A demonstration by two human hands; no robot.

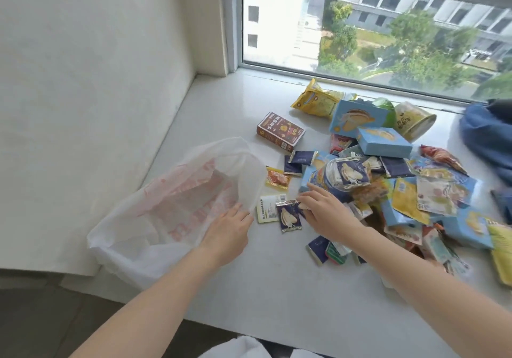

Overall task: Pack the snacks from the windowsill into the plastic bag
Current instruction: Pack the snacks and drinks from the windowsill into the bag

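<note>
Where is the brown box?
The brown box lies on the windowsill, left of the snack pile, behind the plastic bag and below the yellow packet.

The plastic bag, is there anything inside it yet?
The plastic bag looks empty through its open mouth, which the left hand holds. Its lower folds hide the bottom.

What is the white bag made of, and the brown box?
The white bag looks like thin, soft plastic: it crumples, and light shows through its red print. The brown box looks like printed cardboard, with flat sides, sharp corners and a slight sheen.
</note>
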